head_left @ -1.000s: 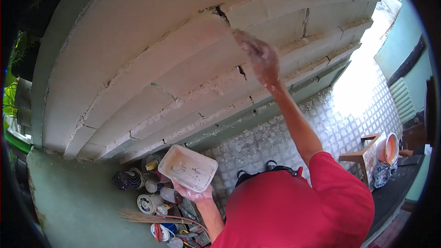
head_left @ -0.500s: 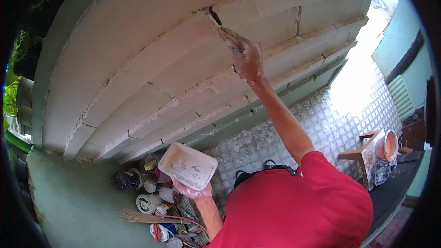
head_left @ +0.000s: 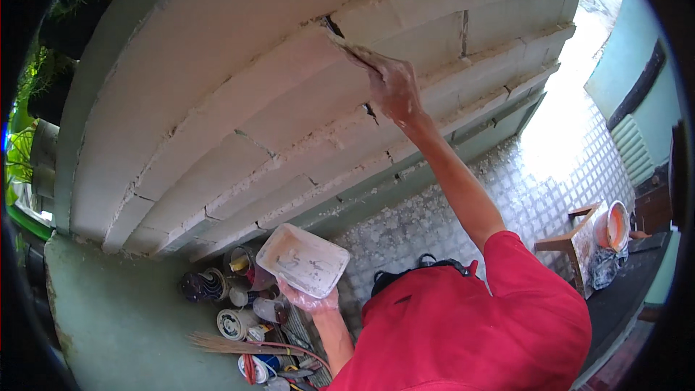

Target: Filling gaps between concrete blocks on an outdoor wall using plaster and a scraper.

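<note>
My left hand, coated in white paste, grips the underside and near edge of a shallow white plastic tub. Thin smears of paste line the tub, which tilts toward me. Up at the wall, my right hand is closed around a thin, paste-smeared scraper; my fingers hide much of it. Its tip is beside a dark gap in a joint of the pale block wall. White paste also marks my right wrist.
Stepped ledges run along the wall, with cracks between blocks. Below left are several buckets, jars and a straw broom. A wooden stool and an orange-lined bucket stand at right on the patterned tile floor.
My right hand and the scraper have shifted slightly, showing the small dark hole below the wrist more fully. The tub in my left hand sits slightly farther right in view.
</note>
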